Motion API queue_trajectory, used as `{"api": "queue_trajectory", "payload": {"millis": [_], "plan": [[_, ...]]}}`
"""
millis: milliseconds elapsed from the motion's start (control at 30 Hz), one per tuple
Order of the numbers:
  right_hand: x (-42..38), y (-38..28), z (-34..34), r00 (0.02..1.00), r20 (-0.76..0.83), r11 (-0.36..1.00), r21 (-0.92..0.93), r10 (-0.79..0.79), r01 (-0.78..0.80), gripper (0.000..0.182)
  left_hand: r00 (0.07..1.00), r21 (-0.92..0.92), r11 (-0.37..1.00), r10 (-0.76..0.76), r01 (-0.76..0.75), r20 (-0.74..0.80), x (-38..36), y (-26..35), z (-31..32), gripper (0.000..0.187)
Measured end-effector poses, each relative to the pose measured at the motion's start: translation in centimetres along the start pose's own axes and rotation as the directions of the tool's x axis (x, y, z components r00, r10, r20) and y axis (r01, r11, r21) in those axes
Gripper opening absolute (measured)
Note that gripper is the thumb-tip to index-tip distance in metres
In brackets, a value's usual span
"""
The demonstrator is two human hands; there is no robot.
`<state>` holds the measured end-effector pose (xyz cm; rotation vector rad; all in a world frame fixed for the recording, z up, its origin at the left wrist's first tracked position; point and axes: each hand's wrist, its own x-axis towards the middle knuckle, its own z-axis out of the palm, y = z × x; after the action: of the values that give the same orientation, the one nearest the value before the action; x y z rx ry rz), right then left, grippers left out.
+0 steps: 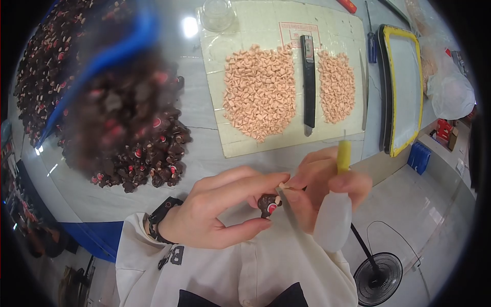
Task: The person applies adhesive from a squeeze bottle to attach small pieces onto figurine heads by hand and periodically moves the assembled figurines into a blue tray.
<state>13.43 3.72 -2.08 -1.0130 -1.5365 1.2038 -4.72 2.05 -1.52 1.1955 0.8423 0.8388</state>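
Note:
My left hand [220, 207], with a black watch at the wrist, pinches a small dark brown piece [268, 205] with a red-and-white spot and a pale bit on it. Close beside it, my right hand [312, 189] has thumb and finger together at a tiny pale piece [282, 186] near my left fingertips. The same right hand also holds a translucent squeeze bottle [333, 220] with a yellow tip [343, 156] pointing up. Beyond the hands, two piles of small peach pieces [260, 92] [336, 87] lie on a pale board [220, 138].
Heaps of dark pieces [148, 153] lie at left, behind a blurred blue-edged object [97, 66]. A black cutter [309, 87] separates the peach piles. A glass cup [217, 15], a screwdriver [372, 46] and a yellow-edged frame [420, 92] lie farther off. A fan [378, 279] stands lower right.

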Motion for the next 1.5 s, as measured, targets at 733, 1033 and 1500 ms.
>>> {"api": "queue_trajectory", "payload": {"millis": [733, 1033, 1500], "plan": [[0.3, 1.1, 0.6, 0.908, -0.068, 0.899, -0.187, -0.414, 0.396, 0.05, 1.0, -0.063, 0.998, 0.017, -0.018, -0.01, -0.2, -0.4, -0.1, 0.053], [0.6, 0.4, 1.2, 0.919, -0.048, 0.916, -0.115, -0.391, 0.383, 0.047, 0.985, -0.442, 0.897, -0.098, 0.027, -0.139, -0.9, -0.6, 0.0, 0.042], [0.4, 0.8, 1.3, 0.882, 0.052, 0.871, -0.141, -0.468, 0.471, 0.039, 0.986, -0.563, 0.825, -0.13, 0.048, -0.106, -1.1, -0.7, 0.0, 0.043]]}}
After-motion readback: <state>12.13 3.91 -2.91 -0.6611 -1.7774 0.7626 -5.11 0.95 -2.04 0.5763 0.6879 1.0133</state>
